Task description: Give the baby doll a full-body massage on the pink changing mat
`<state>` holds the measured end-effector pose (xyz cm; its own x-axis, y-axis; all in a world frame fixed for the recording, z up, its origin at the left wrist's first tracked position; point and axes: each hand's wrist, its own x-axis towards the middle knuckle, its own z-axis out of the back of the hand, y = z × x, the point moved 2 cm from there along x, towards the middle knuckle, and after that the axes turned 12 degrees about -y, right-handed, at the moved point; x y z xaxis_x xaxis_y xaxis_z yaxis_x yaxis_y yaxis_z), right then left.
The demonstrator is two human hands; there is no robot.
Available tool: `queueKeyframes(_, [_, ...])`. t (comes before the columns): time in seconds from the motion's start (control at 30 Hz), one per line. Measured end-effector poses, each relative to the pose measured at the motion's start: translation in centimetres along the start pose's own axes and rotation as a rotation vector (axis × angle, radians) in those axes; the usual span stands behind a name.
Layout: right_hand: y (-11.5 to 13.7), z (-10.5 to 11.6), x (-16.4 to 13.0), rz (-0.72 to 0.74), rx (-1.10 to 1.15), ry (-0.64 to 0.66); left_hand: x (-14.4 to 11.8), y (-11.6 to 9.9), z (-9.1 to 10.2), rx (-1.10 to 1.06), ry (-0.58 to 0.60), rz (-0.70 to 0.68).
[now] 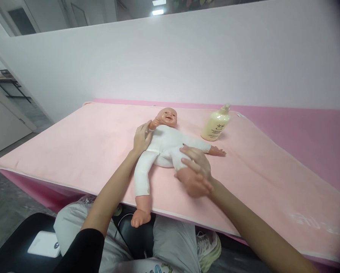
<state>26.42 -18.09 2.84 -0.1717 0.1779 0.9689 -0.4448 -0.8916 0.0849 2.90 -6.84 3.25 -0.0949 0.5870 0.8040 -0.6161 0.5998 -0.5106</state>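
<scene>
A baby doll (167,141) with a white cloth body lies on its back on a pink towel (58,140). Its face is turned up, and one foot hangs over the near edge. My left hand (143,137) is closed around the doll's bent arm at the left, close to its small hand; part of my grip is hidden. My right hand (197,161) wraps the other leg from the outer side, fingers over the white cloth thigh. That leg is bent and its foot, slightly blurred, is lifted off the towel. The doll's other arm stretches out to the right.
A pale yellow pump bottle (216,124) stands right of the doll's head. Beneath the towel is a pink table cover (309,140), with a white wall (187,60) behind. A white phone (44,243) lies on a black seat at lower left.
</scene>
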Motion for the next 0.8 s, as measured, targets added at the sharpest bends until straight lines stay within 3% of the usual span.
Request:
queueKeyframes(0.1, [3.2,-0.1,0.7,0.448,-0.004,-0.018,0.0,1.0,-0.1,-0.195,-0.122,0.178])
queueKeyframes(0.17, [4.9,-0.6,0.9,0.569,0.002,0.022,0.1,2.0,-0.2,-0.323,-0.228,0.356])
queueKeyframes(0.23, [6.0,-1.2,0.8,0.601,0.06,0.087,0.3,3.3,0.0,-0.412,-0.368,0.572])
queueKeyframes(0.33, [6.5,-2.0,0.1,0.552,0.17,0.21,0.7,5.1,0.9,-0.508,-0.531,0.876])
queueKeyframes(0.43, [6.4,-2.3,-0.6,0.513,0.221,0.331,1.0,6.4,2.3,-0.535,-0.589,1.054])
queueKeyframes(0.5, [6.3,-2.3,-0.6,0.493,0.258,0.373,1.0,7.0,3.1,-0.521,-0.601,1.072])
queueKeyframes(0.63, [6.6,-2.0,-0.2,0.373,0.415,0.323,0.5,7.9,3.6,-0.514,-0.567,1.017])
queueKeyframes(0.73, [6.3,-1.4,0.1,0.162,0.515,0.225,0.3,8.2,3.5,-0.53,-0.543,0.997])
queueKeyframes(0.8, [5.2,-1.0,0.3,-0.071,0.464,0.115,0.3,8.2,3.4,-0.546,-0.544,1.006])
